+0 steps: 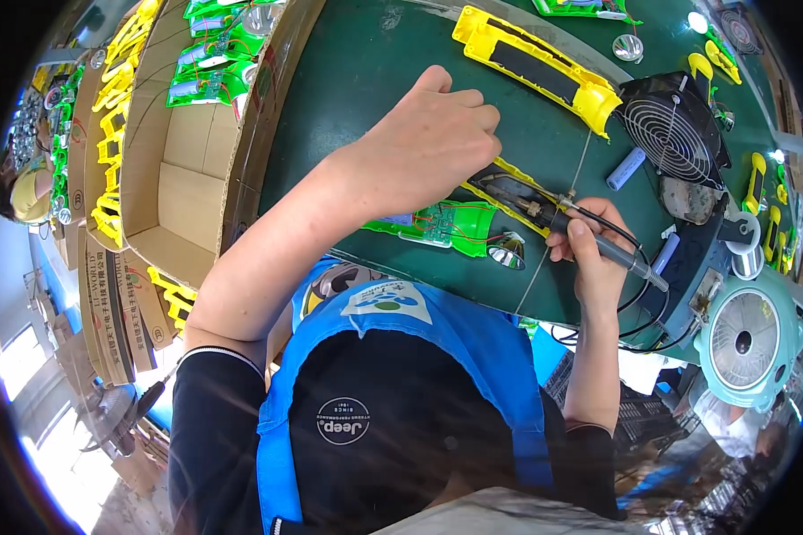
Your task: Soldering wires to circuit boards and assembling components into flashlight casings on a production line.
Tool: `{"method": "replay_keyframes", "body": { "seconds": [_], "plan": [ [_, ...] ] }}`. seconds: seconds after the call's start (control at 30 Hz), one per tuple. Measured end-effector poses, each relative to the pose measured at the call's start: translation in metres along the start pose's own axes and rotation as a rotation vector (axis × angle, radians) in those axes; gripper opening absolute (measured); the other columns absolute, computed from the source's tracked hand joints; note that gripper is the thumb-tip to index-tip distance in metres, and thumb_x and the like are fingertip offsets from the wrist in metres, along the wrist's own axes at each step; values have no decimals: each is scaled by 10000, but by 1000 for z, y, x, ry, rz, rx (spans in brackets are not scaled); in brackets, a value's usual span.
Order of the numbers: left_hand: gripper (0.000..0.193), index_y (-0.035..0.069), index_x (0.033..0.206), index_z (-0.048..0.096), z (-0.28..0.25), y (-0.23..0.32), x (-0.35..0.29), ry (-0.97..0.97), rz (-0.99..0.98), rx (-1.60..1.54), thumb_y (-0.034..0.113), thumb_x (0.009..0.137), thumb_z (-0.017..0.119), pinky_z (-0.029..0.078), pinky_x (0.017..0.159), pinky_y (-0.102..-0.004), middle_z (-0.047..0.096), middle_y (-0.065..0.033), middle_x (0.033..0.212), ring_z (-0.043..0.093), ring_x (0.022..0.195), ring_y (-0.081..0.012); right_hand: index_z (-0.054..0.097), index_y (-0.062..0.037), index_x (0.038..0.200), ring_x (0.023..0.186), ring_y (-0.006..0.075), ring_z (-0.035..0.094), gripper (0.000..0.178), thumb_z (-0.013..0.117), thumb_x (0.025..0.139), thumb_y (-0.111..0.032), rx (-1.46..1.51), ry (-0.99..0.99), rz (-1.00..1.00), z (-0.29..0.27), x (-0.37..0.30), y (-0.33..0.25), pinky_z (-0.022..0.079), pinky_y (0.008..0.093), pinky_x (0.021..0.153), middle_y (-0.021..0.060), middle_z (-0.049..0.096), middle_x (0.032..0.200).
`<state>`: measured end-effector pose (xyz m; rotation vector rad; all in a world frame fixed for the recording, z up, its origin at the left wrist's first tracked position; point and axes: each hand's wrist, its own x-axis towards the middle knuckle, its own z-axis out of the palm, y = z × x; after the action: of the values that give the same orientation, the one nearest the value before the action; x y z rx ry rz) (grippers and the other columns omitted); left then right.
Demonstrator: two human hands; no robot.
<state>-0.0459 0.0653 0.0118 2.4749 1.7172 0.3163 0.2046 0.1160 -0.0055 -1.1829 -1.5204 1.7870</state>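
Note:
My right hand [594, 245] grips a dark soldering iron [623, 257] with thumb and fingers around its handle. A thin black tube is clamped along the iron, whose metal front end lies over a narrow yellow plastic housing [528, 185]. The fingers of my left hand [442, 134] are curled closed above the far left end of that housing; whatever they hold is hidden under the hand. Just nearer to me rests a green housing half [470, 228] with a circuit board, red wires and a silver reflector cup [507, 252], partly behind my left forearm.
A larger yellow housing [537, 67] lies farther off on the green table [366, 67]. To the right stand a black square fan [672, 129], loose battery cells [625, 169] and a mint-green fan [742, 343]. At left, a cardboard box [183, 209] holds several green assemblies.

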Motion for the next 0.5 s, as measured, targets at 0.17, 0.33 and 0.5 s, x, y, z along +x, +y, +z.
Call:
{"method": "replay_keyframes", "body": {
  "seconds": [0.17, 0.33, 0.5],
  "plan": [
    [54, 90, 749, 659, 0, 0, 0, -2, -6, 12, 87, 775, 613, 346, 801, -323, 537, -13, 785, 522, 836, -141, 541, 27, 978, 576, 136, 601, 235, 626, 863, -159, -14, 58, -8, 4, -2, 0, 489, 235, 527, 104, 627, 730],
    [54, 92, 750, 660, 1, 0, 0, 6, 2, 34, 84, 778, 614, 342, 792, -321, 539, -11, 788, 520, 836, -139, 508, 33, 1015, 658, 193, 640, 248, 615, 886, -151, 119, 88, -150, -11, -15, 11, 543, 317, 658, 156, 647, 766],
    [56, 98, 750, 655, 1, 0, 1, 3, 12, 31, 89, 789, 617, 335, 782, -324, 533, -5, 791, 513, 828, -141, 484, 26, 1037, 716, 211, 642, 288, 607, 893, -191, 188, 163, -295, -5, -19, 27, 532, 346, 724, 171, 650, 821]
  ]
}}
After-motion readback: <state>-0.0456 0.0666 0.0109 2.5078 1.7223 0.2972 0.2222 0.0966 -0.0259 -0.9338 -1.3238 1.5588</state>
